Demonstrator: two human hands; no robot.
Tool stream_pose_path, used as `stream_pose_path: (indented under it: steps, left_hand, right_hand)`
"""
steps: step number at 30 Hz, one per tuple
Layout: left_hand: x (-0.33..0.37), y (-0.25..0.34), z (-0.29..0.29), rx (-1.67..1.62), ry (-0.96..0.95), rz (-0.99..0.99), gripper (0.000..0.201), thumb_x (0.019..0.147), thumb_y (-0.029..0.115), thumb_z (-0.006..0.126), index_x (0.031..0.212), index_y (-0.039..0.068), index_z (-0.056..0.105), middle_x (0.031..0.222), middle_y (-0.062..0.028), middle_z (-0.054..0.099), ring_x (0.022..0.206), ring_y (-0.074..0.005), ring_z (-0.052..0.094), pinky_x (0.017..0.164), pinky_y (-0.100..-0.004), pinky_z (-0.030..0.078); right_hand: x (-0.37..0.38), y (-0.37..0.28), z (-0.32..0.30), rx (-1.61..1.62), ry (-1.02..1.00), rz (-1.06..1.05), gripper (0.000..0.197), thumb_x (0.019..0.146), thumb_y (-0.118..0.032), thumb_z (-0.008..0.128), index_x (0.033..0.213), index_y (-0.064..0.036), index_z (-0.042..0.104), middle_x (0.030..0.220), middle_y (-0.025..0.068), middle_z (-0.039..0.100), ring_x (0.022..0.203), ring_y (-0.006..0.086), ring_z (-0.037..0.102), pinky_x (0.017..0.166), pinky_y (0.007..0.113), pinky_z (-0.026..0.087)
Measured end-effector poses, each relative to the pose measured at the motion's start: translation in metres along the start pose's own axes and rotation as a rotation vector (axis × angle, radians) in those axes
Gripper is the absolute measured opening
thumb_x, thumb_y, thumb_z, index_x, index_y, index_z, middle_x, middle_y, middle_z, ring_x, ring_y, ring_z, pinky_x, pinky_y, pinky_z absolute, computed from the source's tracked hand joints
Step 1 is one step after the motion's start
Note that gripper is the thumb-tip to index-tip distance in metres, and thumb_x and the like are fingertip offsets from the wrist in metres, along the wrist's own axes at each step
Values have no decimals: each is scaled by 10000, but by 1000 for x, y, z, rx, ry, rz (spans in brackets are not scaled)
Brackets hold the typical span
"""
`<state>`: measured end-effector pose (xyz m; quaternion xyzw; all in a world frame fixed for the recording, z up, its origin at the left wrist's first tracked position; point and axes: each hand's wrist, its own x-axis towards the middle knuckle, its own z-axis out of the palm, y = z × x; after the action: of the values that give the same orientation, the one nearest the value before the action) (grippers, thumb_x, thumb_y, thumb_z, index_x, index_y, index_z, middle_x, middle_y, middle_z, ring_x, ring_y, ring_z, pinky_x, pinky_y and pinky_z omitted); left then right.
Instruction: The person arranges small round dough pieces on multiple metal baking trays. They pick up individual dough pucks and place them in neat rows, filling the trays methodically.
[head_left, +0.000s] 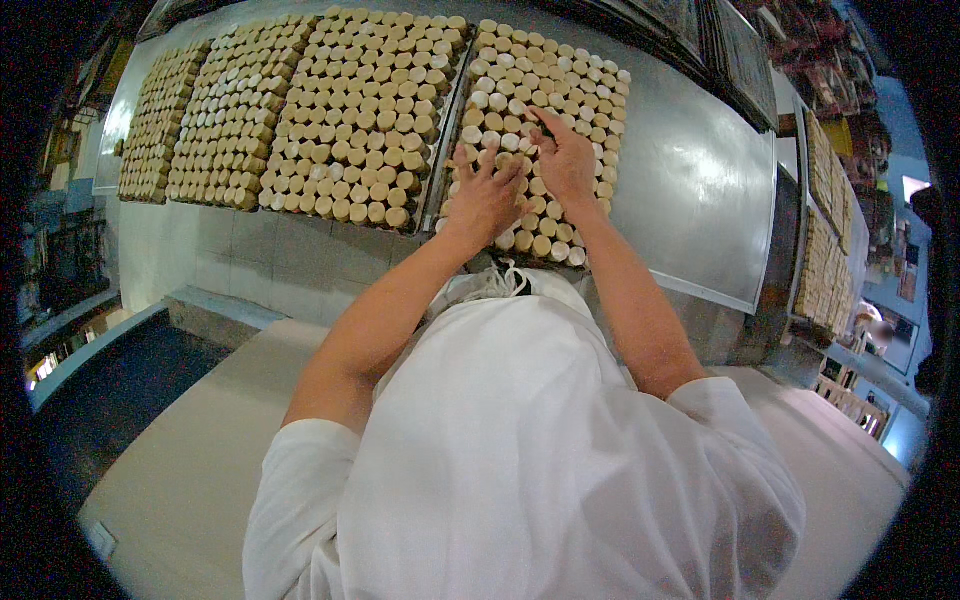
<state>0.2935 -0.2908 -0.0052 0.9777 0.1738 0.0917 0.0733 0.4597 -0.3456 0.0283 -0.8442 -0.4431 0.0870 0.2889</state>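
Rows of small round pale-yellow dough pieces, some with whiter tops, fill a dark-edged tray in front of me. My left hand rests over the left middle of these rows, its fingers spread and touching the tops. Beside it on the right, my right hand reaches over the same pieces. Its index finger and thumb are stretched apart at the tops, and I see nothing lifted between them. The pieces directly beneath both palms are hidden.
Three more trays of round pieces stand side by side to the left. Bare metal tabletop extends to the right, with dark stacked trays behind it. More filled trays and a person are at the far right.
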Motion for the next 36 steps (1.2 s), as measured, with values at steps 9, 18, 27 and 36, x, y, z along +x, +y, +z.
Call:
stream_pose_path:
  steps: [9,18,27,36]
  left_hand:
    - [20,24,-2,-33,-140,42,625,981,523,607,1446,105,614,1585,-41,480,1521,-417,327,1129,-859,83]
    - [31,78,-7,7,-213,-97,650,984,539,595,1428,66,618,1562,-38,499,1538,-413,294,1139,-853,71]
    - [46,136,14,86,-157,-282,741,972,627,562,1460,70,590,1581,-38,482,1546,-381,292,1154,-831,46]
    - [54,171,15,107,-256,-291,799,958,677,536,1523,111,531,1597,-41,490,1548,-388,313,1130,-851,68]
  right_hand:
    - [-5,25,-19,39,140,-41,371,987,-153,661,1337,-270,701,996,154,769,805,317,720,729,452,562]
    - [-9,68,-45,141,-51,-31,375,979,-135,663,1341,-229,697,1074,158,770,905,289,760,745,402,572]
    - [-6,105,-64,176,-110,-236,406,1000,-255,582,1400,-259,654,1072,125,774,902,339,745,775,480,582]
    - [-2,122,-89,155,-283,-139,392,981,-174,637,1358,-266,688,1062,113,779,875,338,745,778,437,583]
